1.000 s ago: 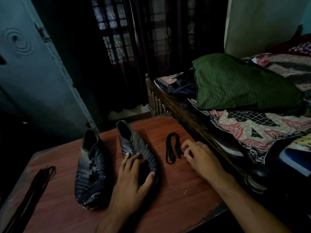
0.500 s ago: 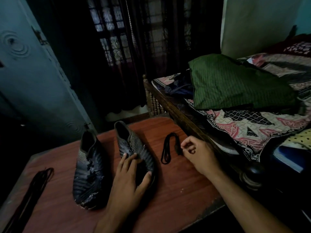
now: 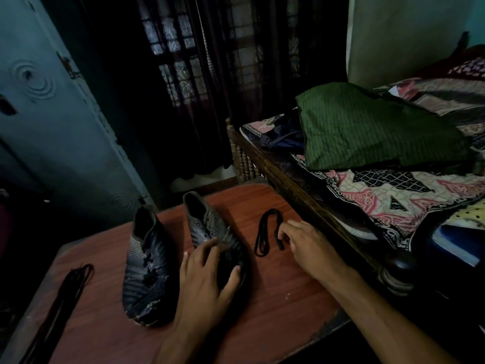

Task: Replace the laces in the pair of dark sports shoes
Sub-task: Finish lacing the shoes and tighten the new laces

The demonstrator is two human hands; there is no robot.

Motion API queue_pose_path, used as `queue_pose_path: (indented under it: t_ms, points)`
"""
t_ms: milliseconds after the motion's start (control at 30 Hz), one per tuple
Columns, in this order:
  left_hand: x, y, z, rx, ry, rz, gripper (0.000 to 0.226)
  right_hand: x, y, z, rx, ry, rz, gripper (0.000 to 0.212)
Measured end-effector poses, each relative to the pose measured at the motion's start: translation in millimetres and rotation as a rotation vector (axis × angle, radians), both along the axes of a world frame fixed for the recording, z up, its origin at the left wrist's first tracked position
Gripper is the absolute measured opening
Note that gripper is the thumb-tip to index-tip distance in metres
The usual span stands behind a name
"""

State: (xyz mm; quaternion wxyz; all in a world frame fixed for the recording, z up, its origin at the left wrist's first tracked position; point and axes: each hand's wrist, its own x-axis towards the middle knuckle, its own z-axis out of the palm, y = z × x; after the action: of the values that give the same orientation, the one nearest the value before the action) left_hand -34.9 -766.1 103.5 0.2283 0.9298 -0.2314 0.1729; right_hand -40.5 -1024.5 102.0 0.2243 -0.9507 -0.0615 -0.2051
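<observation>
The right hand [image 3: 307,245] has its fingertips [image 3: 282,231] bunched at one end of the short black lace [image 3: 265,233]; they look pinched on it, though the dim light leaves the contact unsure. The left hand [image 3: 207,269] lies over the toe half of the right-hand shoe [image 3: 210,227], fingers spread and slightly bent, thumb hooked round the toe's far side, steadying it.

The step in hand looks like picking up a lace to thread into this shoe, whose eyelet area seems bare. The next move would call for lifting the lace clear, finding its tip and bringing it to the lowest eyelets near the left fingers while that hand keeps the shoe from sliding.

That shoe lies with its long axis running away from the person and tilted a little left — toe near, open heel end far. Just to its left stands the other shoe [image 3: 147,264], roughly parallel, toe also near, with lacing across its front. The folded lace lies just right of the held shoe, looped, long axis much the same. Well left of the shoes, another dark lace bundle [image 3: 70,290] stretches along the wooden table [image 3: 275,306].
</observation>
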Motion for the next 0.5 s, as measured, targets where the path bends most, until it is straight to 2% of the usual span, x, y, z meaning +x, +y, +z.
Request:
queue_pose_path:
  t_ms: [67, 133, 233, 333, 400, 500]
  points:
    - [-1, -7, 9, -0.005, -0.046, -0.047, 0.047, -2, 2, 3, 0.061, -0.007, 0.013, 0.034]
    - [-3, -19, 21, -0.057, -0.051, -0.143, 0.048, -4, 5, 14, 0.218, -0.033, 0.011, 0.033]
    - [-6, -44, 40, -0.133, 0.002, -0.309, 0.061, -9, 11, 49, 0.54, -0.013, 0.097, 0.036]
    - [-1, -66, 58, -0.258, 0.13, -0.401, 0.074, -19, 15, 83, 0.786, 0.03, 0.248, 0.042]
    - [10, -69, 71, -0.311, 0.157, -0.389, 0.063, -23, 14, 92, 0.906, -0.01, 0.269, 0.041]
    - [34, -60, 87, -0.187, 0.113, -0.4, 0.034, -22, 5, 94, 1.016, -0.085, 0.256, 0.036]
